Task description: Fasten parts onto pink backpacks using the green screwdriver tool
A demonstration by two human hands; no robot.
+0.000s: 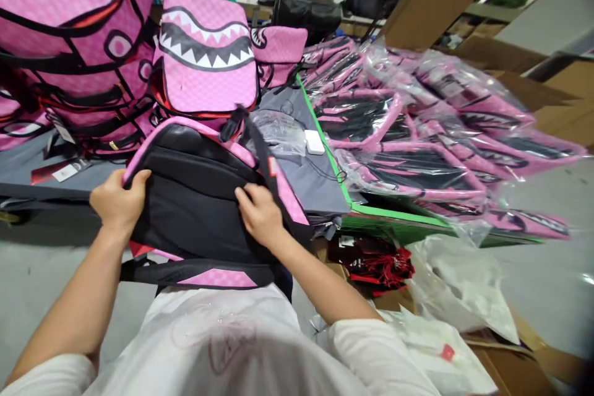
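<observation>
1. Left hand [118, 201]: fingers curled over the pink upper edge of the backpack [195, 216], gripping it.
2. Right hand [260, 216]: fingers bent and close together, pressed on the black back panel. Whether they pinch fabric cannot be told.
3. The backpack hangs between both hands, back panel toward the person.
4. Snag hazard: the shoulder strap [257, 148] runs just above the right hand. It could catch the cord of the white device [314, 141] beyond that hand and drag it off the table [394, 213].
5. Topple hazard: the upright shark-mouth backpack [206, 55] stands close beyond both hands; a push may tip it.
6. Slide hazard: the bagged backpacks [417, 136] right of the right hand overhang the table edge; the slick film may let them slip.
</observation>
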